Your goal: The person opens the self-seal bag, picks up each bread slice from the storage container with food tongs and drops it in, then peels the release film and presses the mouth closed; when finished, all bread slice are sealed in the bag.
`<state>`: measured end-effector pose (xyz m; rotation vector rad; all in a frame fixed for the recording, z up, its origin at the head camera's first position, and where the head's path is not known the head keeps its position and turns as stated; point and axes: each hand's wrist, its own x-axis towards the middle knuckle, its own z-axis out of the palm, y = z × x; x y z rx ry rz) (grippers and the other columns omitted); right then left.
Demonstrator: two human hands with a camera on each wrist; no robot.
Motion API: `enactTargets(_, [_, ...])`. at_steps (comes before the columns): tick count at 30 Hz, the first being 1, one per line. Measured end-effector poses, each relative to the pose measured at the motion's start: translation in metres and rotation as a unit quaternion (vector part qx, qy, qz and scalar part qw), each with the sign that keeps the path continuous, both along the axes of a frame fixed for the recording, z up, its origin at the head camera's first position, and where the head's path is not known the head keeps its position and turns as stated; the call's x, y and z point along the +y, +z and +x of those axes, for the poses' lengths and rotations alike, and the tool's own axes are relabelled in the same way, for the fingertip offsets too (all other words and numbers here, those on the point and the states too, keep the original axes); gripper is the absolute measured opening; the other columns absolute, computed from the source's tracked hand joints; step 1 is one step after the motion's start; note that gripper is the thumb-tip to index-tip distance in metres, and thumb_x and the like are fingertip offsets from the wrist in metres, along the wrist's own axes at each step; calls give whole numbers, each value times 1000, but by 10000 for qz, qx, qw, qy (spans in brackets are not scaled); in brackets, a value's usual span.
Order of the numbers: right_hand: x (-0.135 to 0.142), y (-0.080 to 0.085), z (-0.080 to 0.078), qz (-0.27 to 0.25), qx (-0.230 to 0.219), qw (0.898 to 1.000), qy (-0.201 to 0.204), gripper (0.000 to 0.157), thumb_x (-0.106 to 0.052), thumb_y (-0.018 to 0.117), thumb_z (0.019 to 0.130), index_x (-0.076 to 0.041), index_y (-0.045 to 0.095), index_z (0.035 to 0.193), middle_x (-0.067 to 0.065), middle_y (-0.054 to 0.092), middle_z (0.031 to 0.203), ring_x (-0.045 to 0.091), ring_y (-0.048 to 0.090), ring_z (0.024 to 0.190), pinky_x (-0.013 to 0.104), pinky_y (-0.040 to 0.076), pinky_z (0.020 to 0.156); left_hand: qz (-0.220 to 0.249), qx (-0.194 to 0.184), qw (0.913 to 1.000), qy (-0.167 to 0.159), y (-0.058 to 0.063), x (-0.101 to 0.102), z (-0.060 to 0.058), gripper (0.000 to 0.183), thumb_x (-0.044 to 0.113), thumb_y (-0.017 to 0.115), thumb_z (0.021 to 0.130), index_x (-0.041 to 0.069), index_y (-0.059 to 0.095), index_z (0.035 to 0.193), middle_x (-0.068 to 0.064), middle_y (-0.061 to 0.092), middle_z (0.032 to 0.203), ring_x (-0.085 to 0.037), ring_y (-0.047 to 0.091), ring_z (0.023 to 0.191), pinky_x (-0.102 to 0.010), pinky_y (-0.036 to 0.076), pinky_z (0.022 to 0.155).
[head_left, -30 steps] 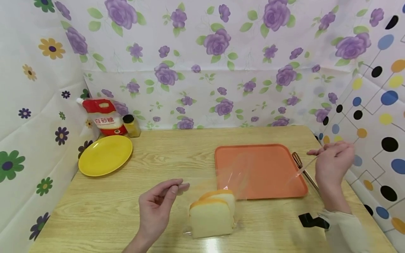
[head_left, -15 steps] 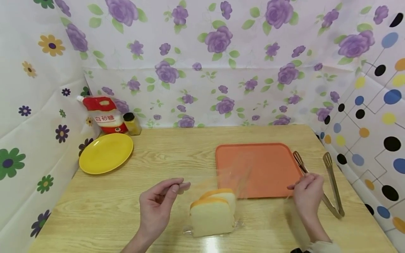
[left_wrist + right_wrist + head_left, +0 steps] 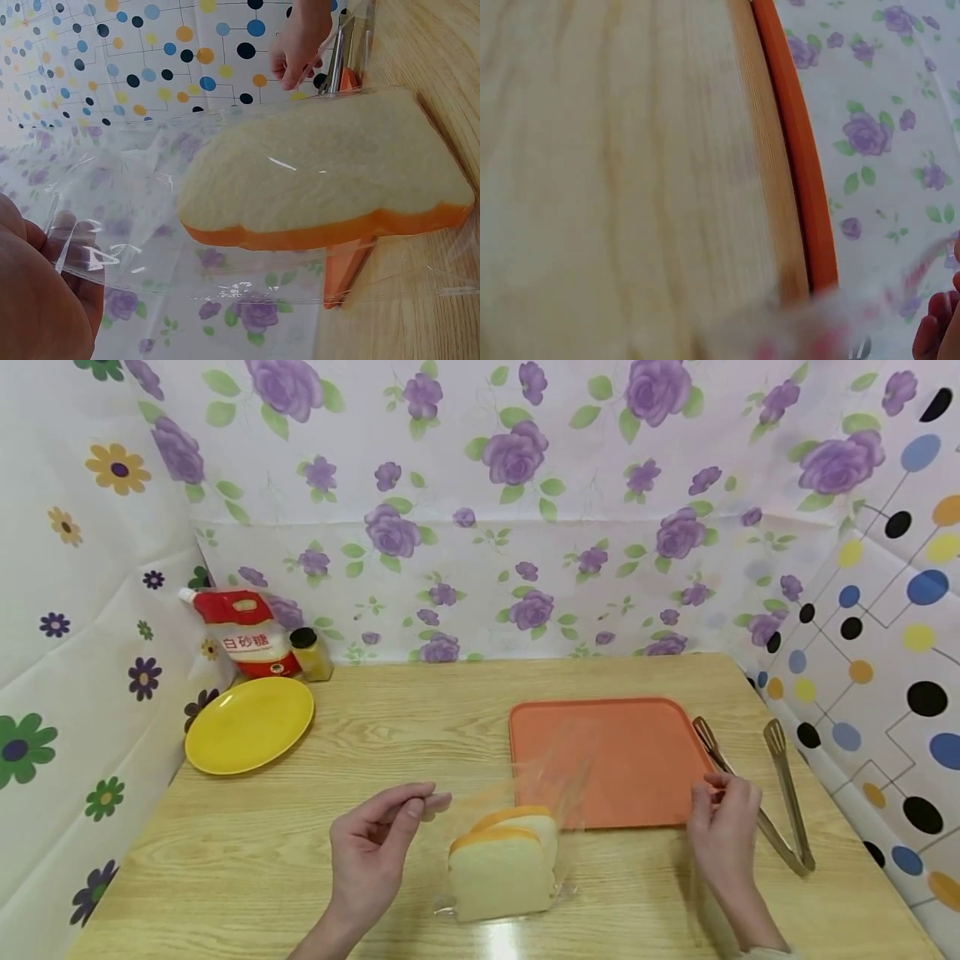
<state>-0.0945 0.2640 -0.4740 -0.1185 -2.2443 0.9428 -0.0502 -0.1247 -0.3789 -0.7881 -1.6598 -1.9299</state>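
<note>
My left hand pinches the upper left edge of a clear plastic bag between thumb and fingers. Slices of white bread with an orange-brown crust stand upright inside it, one behind another. The left wrist view shows the bread close up through the film. By the front right corner of the orange tray, my right hand is raised over the table and pinches a thin translucent strip. That strip hangs down, blurred, with pink marks in the right wrist view. Its lower end is hard to make out.
The orange tray lies behind the bread, and metal tongs lie spread at its right. At the back left are a yellow plate, a red and white sugar bag and a black-capped yellow jar.
My right hand has come left and down from beside the right wall to the tray's front right corner, then turned slightly, uncovering the tongs. My left hand and the bagged bread have stayed put.
</note>
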Motion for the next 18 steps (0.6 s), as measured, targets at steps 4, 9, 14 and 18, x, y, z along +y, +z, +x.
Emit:
enactTargets(4, [1,2,-2,343,227,9988,-274,11,-3,66,94,6,62,98,12,61,76,5,47,63,22,35,56,77,75,9999,-54,0,0,-1,23,-20,49,95,-15,65,111,-16,74,100,-21,73,94,-30,58,81])
enactTargets(9, [-1,6,0,-566,-566,9956,484,12,4,50,100,9,57,108,19,68,82,2,60,54,22,50,46,103,138,9998,-76,0,0,-1,25,-21,49,94,-14,65,112,-16,74,100,-21,73,95,-29,58,80])
enactTargets(14, [0,9,2,-936,-1192,9826,1073,21,4,38,103,11,48,120,29,62,105,23,70,73,24,55,54,78,115,9999,-61,0,0,-1,23,-21,49,95,-16,65,110,-17,74,100,-21,73,95,-29,57,81])
enactTargets(18, [7,9,0,742,-241,9952,593,16,7,59,93,9,57,108,27,56,97,35,59,69,31,46,49,72,108,9999,-74,0,0,0,24,-20,49,95,-14,65,111,-16,74,100,-21,73,95,-30,57,81])
